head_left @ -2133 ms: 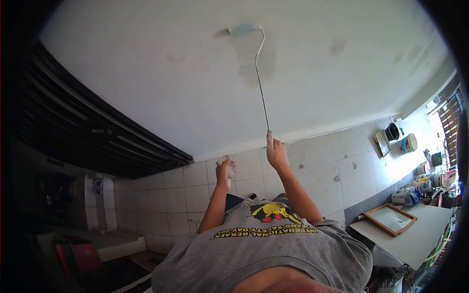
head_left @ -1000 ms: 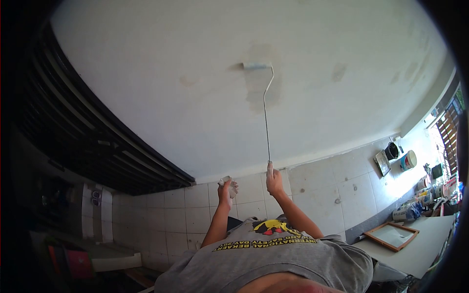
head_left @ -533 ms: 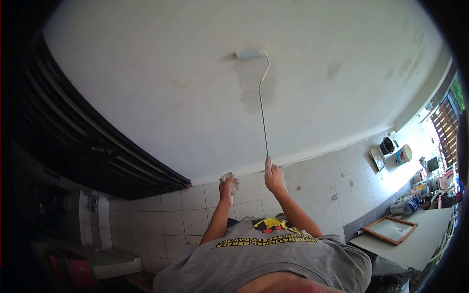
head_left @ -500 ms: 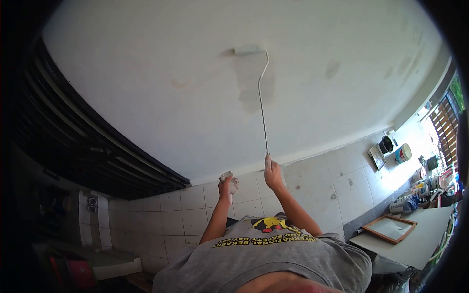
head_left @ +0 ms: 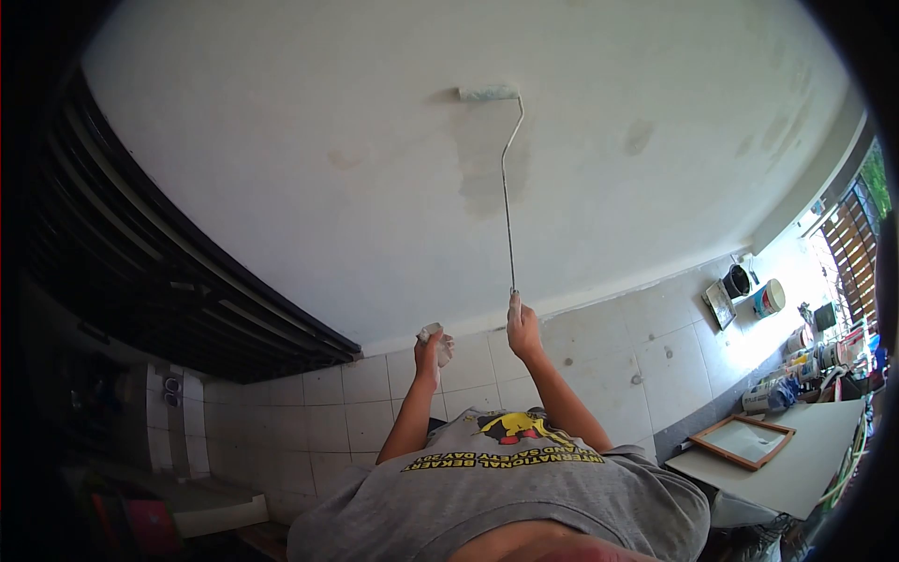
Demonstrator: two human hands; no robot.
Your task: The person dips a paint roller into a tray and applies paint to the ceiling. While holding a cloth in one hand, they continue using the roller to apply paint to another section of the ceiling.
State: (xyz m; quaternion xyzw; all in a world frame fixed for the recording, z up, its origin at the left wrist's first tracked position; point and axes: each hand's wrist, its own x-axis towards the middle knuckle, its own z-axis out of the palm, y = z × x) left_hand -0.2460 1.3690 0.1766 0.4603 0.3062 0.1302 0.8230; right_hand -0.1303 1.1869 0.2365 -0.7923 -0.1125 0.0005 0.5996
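Note:
My right hand (head_left: 524,330) is closed around the handle of a long-framed paint roller (head_left: 507,197). Its white roller sleeve (head_left: 489,93) rests against the pale wall (head_left: 328,215), at the top edge of a damp-looking darker patch (head_left: 492,169). Lower and to the left, my left hand (head_left: 428,356) grips a crumpled whitish rag (head_left: 444,350), held in front of my body and apart from the wall. Fingers partly hide the rag, so its full shape does not show.
Dark metal gate bars (head_left: 187,272) run along the left. Pale floor tiles (head_left: 599,365) lie below the wall. To the right stand a black bucket (head_left: 737,280), a white paint bucket (head_left: 770,298) and a flat tray (head_left: 720,305). A wooden frame (head_left: 744,440) lies on a board (head_left: 815,459).
The roller sleeve has shifted slightly right and up along the wall, and looks sharper now. My left hand has moved a little up and left, still holding the rag.

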